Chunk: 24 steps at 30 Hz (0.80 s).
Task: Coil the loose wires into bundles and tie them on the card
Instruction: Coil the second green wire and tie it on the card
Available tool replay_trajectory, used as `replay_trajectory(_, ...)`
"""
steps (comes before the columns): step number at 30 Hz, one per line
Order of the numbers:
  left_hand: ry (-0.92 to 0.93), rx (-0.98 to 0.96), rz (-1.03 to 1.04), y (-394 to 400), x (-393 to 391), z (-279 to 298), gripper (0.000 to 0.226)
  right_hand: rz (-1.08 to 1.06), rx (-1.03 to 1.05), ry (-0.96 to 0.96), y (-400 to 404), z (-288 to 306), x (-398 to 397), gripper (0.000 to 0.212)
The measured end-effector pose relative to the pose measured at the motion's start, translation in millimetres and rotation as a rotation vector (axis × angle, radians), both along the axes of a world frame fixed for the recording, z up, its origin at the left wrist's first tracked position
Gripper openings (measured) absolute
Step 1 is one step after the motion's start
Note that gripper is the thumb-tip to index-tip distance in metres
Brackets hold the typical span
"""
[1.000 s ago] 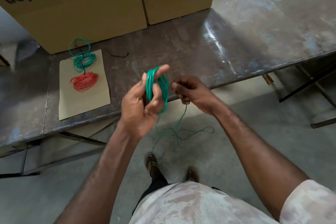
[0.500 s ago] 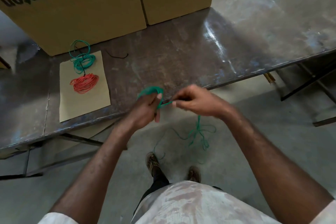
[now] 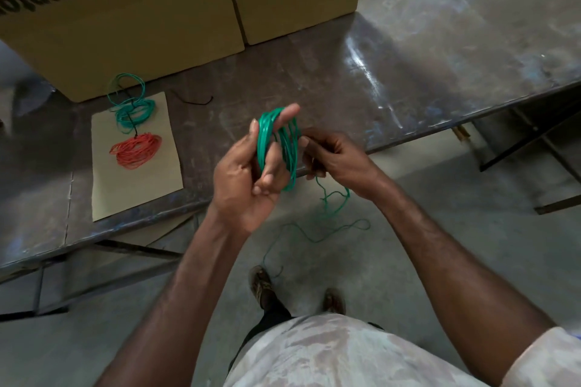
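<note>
A green wire coil [image 3: 284,148] is wound round the fingers of my left hand [image 3: 248,176], which is raised over the table's front edge. My right hand [image 3: 333,157] pinches the same wire just right of the coil. The loose green tail [image 3: 333,214] hangs from it and loops down toward the floor. A tan card [image 3: 138,185] lies on the table at the left. A green bundle [image 3: 133,111] and a red bundle [image 3: 136,149] rest on the card, with a thin black tie running between them.
Two large cardboard boxes [image 3: 125,25] stand at the back of the worn metal table [image 3: 393,88]. A short black tie piece [image 3: 195,100] lies right of the card. Below are the concrete floor, table frame bars and my shoes [image 3: 261,286].
My left hand dipped low with the coil half a second ago and has come back up. My right hand has brought the wire round the coil, and the hanging tail has shifted.
</note>
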<state>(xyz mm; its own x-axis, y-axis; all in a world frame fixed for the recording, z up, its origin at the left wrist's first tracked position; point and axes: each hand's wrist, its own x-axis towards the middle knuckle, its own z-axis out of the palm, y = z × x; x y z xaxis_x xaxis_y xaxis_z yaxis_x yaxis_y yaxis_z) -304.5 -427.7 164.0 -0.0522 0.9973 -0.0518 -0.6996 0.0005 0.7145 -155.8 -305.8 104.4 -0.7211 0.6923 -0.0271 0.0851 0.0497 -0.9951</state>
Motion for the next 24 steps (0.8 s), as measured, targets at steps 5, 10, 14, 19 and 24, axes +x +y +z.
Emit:
replay_trajectory(5, 0.038, 0.102, 0.101, 25.8, -16.6, 19.7, 0.058, 0.073, 0.121, -0.240, -1.3, -13.8, -6.6, 0.028)
replay_trajectory(10, 0.066, 0.032, 0.237, 49.8, -24.8, 13.9, 0.057, 0.186, 0.264, -0.326, -6.2, -6.8, -18.2, 0.009)
replay_trajectory(14, 0.592, 0.038, 0.297, 70.2, -25.5, -3.1, 0.041, 0.336, 0.012, -0.338, -16.6, 10.8, -30.4, 0.028)
replay_trajectory(19, 1.651, 0.055, 0.179, 75.5, -47.4, -34.9, 0.022, 0.296, -0.253, -0.266, -9.6, 22.1, -35.3, 0.031)
replay_trajectory(24, 1.814, 0.048, 0.037, 76.1, -93.0, -56.7, 0.019, 0.209, -0.269, -0.251, 8.7, 21.5, -33.4, 0.024)
